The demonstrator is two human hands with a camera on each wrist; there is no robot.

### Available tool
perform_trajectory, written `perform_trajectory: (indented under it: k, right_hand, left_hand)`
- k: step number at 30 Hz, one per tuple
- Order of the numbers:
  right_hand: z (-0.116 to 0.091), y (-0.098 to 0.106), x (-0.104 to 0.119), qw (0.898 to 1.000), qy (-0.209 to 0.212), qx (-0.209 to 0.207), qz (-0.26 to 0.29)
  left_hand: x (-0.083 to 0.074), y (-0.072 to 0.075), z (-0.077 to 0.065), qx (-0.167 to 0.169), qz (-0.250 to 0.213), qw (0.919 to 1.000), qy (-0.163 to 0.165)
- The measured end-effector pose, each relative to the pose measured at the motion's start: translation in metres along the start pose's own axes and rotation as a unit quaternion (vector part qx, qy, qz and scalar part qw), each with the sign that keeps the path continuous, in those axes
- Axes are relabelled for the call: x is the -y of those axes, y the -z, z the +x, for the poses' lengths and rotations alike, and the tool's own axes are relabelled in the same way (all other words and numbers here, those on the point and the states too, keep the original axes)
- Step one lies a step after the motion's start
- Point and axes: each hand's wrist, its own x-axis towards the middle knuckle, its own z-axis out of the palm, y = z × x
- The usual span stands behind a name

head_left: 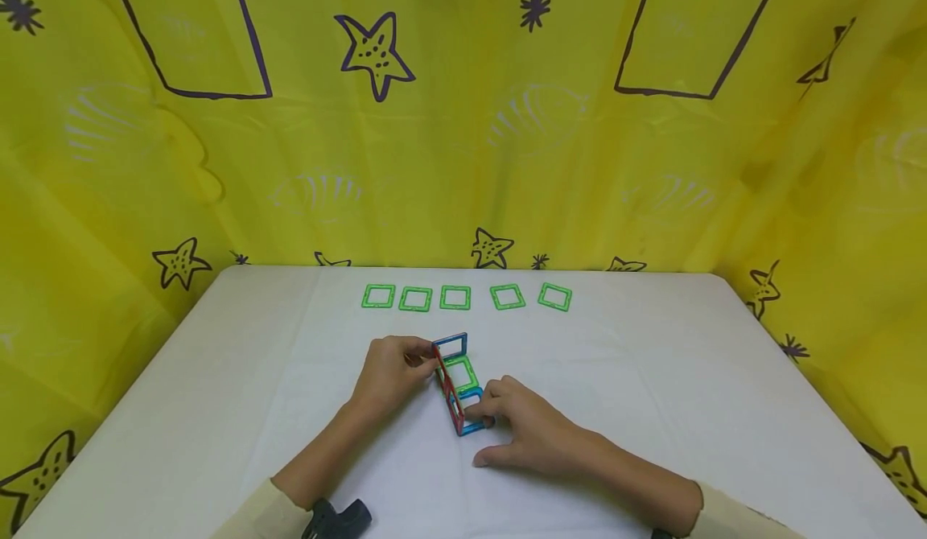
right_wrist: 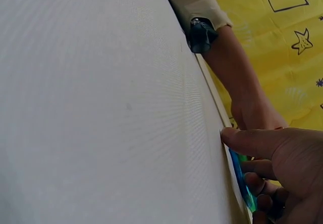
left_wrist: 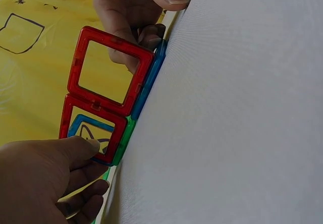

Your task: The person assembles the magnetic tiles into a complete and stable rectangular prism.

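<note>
Two red square magnetic tiles stand upright side by side: a nearer red tile [left_wrist: 75, 60] and a farther red tile [left_wrist: 64, 115]. Along their foot lie a flat green tile [head_left: 472, 372] and a flat blue tile [head_left: 474, 426]. Another blue tile [head_left: 465, 346] stands upright at the far end, at an angle to the red ones. My left hand [head_left: 387, 374] pinches the farther red tile, its thumb on the outer face. Inside the corner, my right hand [head_left: 532, 430] touches the near end with its fingers, over the flat blue tile; its thumb is spread apart from them.
Several green square tiles lie in a row toward the back of the white table, among them a leftmost green tile [head_left: 364, 296] and a rightmost green tile [head_left: 569, 299]. Behind the table hangs a yellow curtain [head_left: 449, 177] with drawn stars. A black wrist device [head_left: 336, 520] sits at the left sleeve.
</note>
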Motion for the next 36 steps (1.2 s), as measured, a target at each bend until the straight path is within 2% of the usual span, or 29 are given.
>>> perform_trajectory:
  k: [6, 10, 17, 23, 27, 30, 36]
  right_hand:
    - [0.002, 0.003, 0.002, 1.000, -0.024, 0.014, -0.004]
    - [0.001, 0.006, 0.000, 0.999, -0.033, 0.008, 0.001]
    - [0.000, 0.014, -0.009, 0.998, -0.025, -0.048, 0.032]
    - [0.003, 0.022, -0.018, 0.992, -0.067, -0.094, 0.042]
    - [0.006, 0.029, -0.027, 0.984, -0.121, -0.120, 0.051]
    - [0.010, 0.038, -0.038, 0.975, -0.153, -0.156, 0.047]
    - [0.014, 0.058, -0.070, 0.958, -0.175, -0.224, 0.024]
  left_hand:
    - [0.000, 0.000, 0.001, 0.000, 0.003, 1.0000, 0.000]
    - [0.000, 0.000, 0.001, 0.000, 0.009, 1.0000, 0.001]
    - [-0.001, 0.000, 0.000, 0.002, 0.005, 1.0000, 0.004]
    - [-0.001, 0.000, 0.000, 0.002, -0.001, 1.0000, 0.005]
    - [0.001, -0.001, 0.000, 0.002, -0.002, 1.0000, 0.004]
    - [0.002, -0.002, 0.001, 0.004, -0.001, 1.0000, 0.006]
    - [0.002, -0.002, 0.001, 0.006, 0.002, 1.0000, 0.005]
